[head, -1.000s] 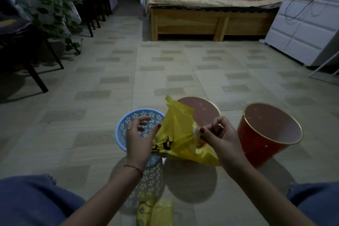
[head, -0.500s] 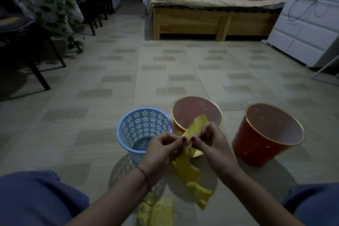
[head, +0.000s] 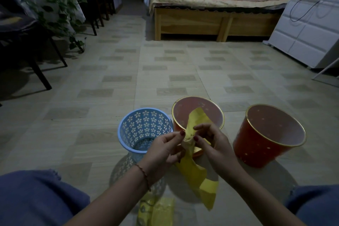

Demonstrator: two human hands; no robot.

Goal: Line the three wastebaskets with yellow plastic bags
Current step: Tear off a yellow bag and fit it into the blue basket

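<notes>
Three wastebaskets stand on the floor in front of me: a blue perforated basket (head: 139, 126) on the left, a red basket (head: 213, 113) with a gold rim in the middle, and a second red basket (head: 266, 137) on the right. My left hand (head: 165, 149) and my right hand (head: 212, 143) both pinch a folded yellow plastic bag (head: 194, 167) at its upper part. The bag hangs down between my hands as a crumpled strip. Its top end pokes up in front of the middle basket. No basket has a bag in it.
More folded yellow bags (head: 156, 211) lie on the floor between my knees. A wooden bed (head: 211, 20) stands at the back, a white cabinet (head: 302, 29) at the right, dark chairs (head: 27, 42) and a trailing plant (head: 58, 5) at the left.
One second ago the bag was spread wide between my separated hands. My hands have come together and the bag now hangs as a narrow crumpled strip.
</notes>
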